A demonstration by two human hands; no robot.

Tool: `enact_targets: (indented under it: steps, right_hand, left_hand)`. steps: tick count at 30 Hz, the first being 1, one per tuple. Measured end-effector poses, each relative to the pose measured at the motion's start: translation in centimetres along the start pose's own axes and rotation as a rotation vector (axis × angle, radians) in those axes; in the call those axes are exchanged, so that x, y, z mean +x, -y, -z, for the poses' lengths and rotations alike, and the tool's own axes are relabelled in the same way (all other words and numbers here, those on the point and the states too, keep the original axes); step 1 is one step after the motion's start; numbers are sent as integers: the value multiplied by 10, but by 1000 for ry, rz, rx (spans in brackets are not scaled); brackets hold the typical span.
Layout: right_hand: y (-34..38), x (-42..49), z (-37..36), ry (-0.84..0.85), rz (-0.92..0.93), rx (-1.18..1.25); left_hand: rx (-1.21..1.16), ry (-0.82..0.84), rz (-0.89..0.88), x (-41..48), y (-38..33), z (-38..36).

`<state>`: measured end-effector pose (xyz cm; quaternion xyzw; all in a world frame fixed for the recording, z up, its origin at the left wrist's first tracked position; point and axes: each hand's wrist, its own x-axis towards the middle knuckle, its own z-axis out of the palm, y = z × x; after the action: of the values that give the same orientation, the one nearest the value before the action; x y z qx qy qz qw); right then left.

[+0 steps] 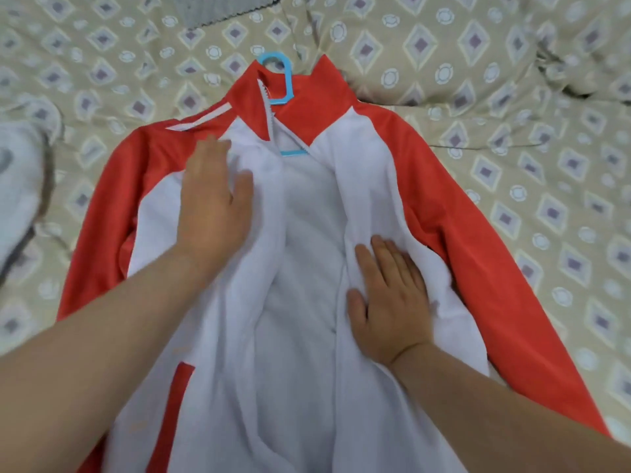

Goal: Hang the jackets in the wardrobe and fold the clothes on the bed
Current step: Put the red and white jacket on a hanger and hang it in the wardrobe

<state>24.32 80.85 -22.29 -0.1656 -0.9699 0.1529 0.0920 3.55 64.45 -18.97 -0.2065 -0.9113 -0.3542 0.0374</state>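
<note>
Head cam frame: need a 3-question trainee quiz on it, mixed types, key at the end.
1. Multiple choice: where is the blue hanger? A) inside the red and white jacket, with its hook out past the collar; B) on a wardrobe rail; C) on the floor.
2. True or false: the jacket's front is zipped shut.
3. Short answer: both hands lie flat on the white front panels. Which is nearer the collar, the left hand or the right hand?

Key: 1 A. 2 false, the front lies open. 3 the left hand.
</note>
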Motion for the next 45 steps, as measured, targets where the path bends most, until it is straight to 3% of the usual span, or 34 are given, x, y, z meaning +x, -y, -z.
enact_targets:
  steps: [6, 9, 13, 18, 22, 26, 28, 31, 34, 36, 37, 42, 45]
  right_hand:
    - [6, -5, 7, 12, 6, -30]
    - [15, -28, 12, 40, -25, -16]
    - [39, -108, 27, 157, -105, 108]
    - [54, -232, 57, 313, 18, 165]
    - [49, -287, 68, 297, 105, 199]
    - [35, -298, 70, 261, 157, 92]
    - [21, -303, 75, 235, 113, 34]
    - [-4, -305, 90, 184, -163, 1]
    - [-14, -306, 101, 251, -514, 203]
    - [-10, -302, 103, 246, -646, 374]
    - [-6, -299, 101, 207, -700, 402]
    - [1, -287, 99, 6, -1003, 636]
    - [-11, -294, 125, 61, -854, 507]
  left_hand:
    - [-152, 164, 73, -214, -19, 37]
    - [-161, 206, 95, -264, -22, 49]
    - [35, 399, 23, -313, -30, 61]
    - [141, 571, -128, -365, -27, 78]
    - [116, 548, -279, -395, -9, 92]
    - [125, 440, -290, -409, 17, 109]
    - [177, 368, -219, -412, 33, 121]
    - [244, 339, -51, -419, 52, 147]
    - [102, 297, 366, -425, 47, 167]
    - [-34, 230, 663, -426, 33, 165]
    - [-65, 200, 725, -425, 27, 161]
    - [-218, 71, 876, -404, 10, 147]
    - [-206, 64, 847, -403, 9, 168]
